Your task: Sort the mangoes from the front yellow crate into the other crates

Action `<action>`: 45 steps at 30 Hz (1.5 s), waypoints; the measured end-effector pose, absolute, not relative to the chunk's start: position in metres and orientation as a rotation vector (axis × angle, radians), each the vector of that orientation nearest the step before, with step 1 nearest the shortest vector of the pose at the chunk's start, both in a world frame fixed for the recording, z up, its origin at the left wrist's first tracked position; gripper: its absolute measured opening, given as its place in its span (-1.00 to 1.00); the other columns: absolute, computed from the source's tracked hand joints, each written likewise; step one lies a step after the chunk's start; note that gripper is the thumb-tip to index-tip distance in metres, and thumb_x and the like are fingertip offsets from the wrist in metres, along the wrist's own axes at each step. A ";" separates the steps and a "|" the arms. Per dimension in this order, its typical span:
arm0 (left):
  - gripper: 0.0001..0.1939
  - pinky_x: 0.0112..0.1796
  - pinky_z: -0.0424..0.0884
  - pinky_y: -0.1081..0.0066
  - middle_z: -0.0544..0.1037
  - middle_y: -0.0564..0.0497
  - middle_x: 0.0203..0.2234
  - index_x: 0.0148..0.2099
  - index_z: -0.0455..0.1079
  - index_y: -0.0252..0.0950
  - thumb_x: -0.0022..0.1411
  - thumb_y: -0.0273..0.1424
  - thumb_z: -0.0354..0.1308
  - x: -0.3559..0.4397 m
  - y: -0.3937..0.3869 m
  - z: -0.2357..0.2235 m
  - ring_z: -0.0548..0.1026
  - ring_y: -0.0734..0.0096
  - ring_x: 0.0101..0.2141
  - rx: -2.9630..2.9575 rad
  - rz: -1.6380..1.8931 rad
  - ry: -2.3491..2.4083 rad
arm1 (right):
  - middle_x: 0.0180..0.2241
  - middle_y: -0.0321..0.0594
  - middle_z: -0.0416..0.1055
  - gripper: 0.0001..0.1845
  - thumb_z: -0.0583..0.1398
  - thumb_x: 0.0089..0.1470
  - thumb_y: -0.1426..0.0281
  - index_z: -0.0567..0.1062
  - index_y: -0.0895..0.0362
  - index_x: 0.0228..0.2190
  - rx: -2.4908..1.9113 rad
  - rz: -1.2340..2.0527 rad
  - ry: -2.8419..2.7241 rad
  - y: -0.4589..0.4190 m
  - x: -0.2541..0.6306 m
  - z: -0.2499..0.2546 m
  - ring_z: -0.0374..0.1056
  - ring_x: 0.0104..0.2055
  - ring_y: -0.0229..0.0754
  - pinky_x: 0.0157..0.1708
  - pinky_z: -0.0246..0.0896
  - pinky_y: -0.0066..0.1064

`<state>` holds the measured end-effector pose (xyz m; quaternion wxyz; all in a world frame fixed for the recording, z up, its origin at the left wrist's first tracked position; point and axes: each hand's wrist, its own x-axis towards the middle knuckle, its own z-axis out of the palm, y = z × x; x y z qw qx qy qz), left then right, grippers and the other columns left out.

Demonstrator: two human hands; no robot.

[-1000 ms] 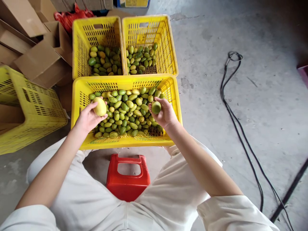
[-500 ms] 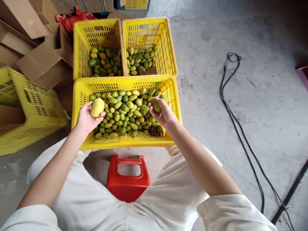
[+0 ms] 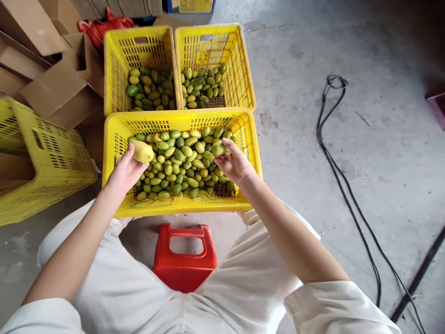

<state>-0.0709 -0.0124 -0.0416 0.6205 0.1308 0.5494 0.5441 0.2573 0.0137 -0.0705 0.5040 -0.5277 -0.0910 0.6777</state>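
My left hand (image 3: 127,170) is closed around a yellow mango (image 3: 143,151), gripped between thumb and fingers over the left side of the front yellow crate (image 3: 181,208). A greenish mango (image 3: 219,148) sits in my right hand (image 3: 235,162), its thumb on top, above the crate's right side. Below both hands, many green and yellow mangoes (image 3: 180,162) lie loose across the front crate's bottom. Behind it stand two more yellow crates, a left one (image 3: 114,69) and a right one (image 3: 243,79), each with mangoes inside.
A red plastic stool (image 3: 185,273) is between my legs. On the left are another yellow crate (image 3: 59,162) and stacked cardboard boxes (image 3: 52,93), with a red bag (image 3: 104,28) behind. A black cable (image 3: 333,162) lies on the concrete floor at right.
The yellow mango has turned in my left hand, so one end now faces me. In my right hand the greenish mango has turned and moved slightly up and left.
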 end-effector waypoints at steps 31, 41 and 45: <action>-0.63 -0.37 0.52 0.47 0.79 -0.06 -0.20 -0.13 0.61 -0.16 0.23 -0.35 0.76 -0.071 -0.014 -0.045 0.68 0.31 -0.26 0.235 1.184 1.300 | -0.23 -0.38 0.60 -0.54 0.64 0.16 0.52 0.50 -0.04 -0.23 -1.217 1.659 -0.067 0.013 0.257 -0.068 0.63 -0.19 -0.23 -0.12 0.79 -0.47; -0.63 -0.13 0.81 0.33 0.85 -0.05 -0.12 -0.07 0.62 -0.18 0.28 -0.39 0.76 -0.065 -0.017 -0.035 0.88 0.15 -0.13 0.268 1.159 1.247 | -0.16 -0.30 0.73 -0.64 0.64 0.26 0.31 0.56 -0.03 -0.23 -1.211 1.750 -0.049 0.012 0.262 -0.063 0.68 -0.16 -0.19 -0.42 0.55 -0.57; -0.74 -0.17 0.84 0.30 0.84 -0.08 -0.19 -0.12 0.58 -0.18 0.36 -0.41 0.63 -0.061 -0.018 -0.031 0.91 0.07 -0.17 0.235 1.145 1.288 | -0.06 -0.28 0.78 -0.64 0.61 0.28 0.22 0.54 -0.05 -0.21 -1.205 1.766 -0.095 0.012 0.262 -0.061 0.62 -0.22 -0.21 -0.59 0.29 -0.61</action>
